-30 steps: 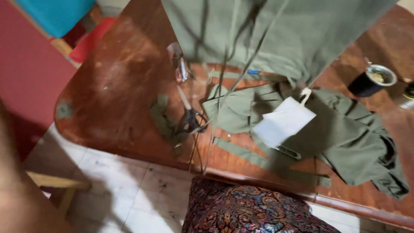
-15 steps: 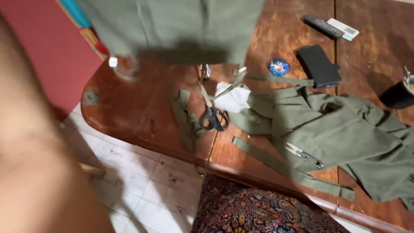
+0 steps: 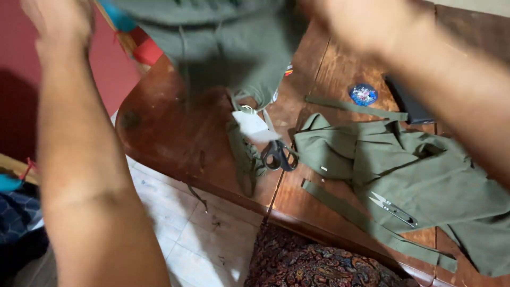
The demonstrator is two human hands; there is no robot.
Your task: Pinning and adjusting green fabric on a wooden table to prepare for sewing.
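Note:
Both my arms are raised, blurred with motion. My left hand at the top left and my right hand at the top right hold up an olive-green piece of cloth that hangs between them over the wooden table. A white tag dangles from the cloth's lower edge, just above black-handled scissors lying on the table. More olive-green fabric is spread on the table's right side, with small thread snips resting on it.
A loose green strip runs along the table's near edge. A round blue object and a black flat case lie farther back. A patterned cushion sits below the table, beside the white tiled floor.
The view has swung right and closer to the table. Both my arms have come up into view, holding the cloth higher. The white tag now hangs near the scissors.

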